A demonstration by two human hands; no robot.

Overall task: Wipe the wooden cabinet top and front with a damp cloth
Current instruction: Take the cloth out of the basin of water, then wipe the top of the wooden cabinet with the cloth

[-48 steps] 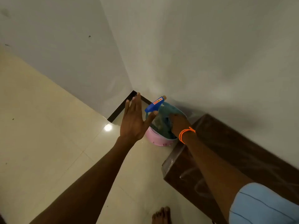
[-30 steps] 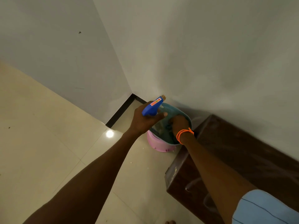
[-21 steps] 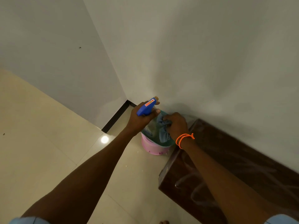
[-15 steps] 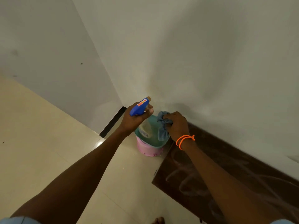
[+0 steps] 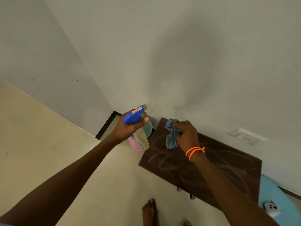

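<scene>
The dark wooden cabinet (image 5: 216,167) stands against the white wall, its top streaked with pale smears. My right hand (image 5: 187,133), an orange band on its wrist, is shut on a crumpled blue-grey cloth (image 5: 171,136) held above the cabinet's far left corner. My left hand (image 5: 128,128) grips a clear spray bottle (image 5: 140,137) with a blue trigger head, held in the air just left of the cabinet. The cabinet front is out of sight from this angle.
A pink bucket (image 5: 134,145) with a teal basin on it sits on the tiled floor in the corner, left of the cabinet. A wall socket (image 5: 246,137) is above the cabinet's right part. A light blue object (image 5: 276,203) lies at the right; my bare foot (image 5: 149,211) is below.
My left hand closed on the spray bottle and lifted it out of the bucket. My right hand drew the cloth out and carried it right, over the cabinet top.
</scene>
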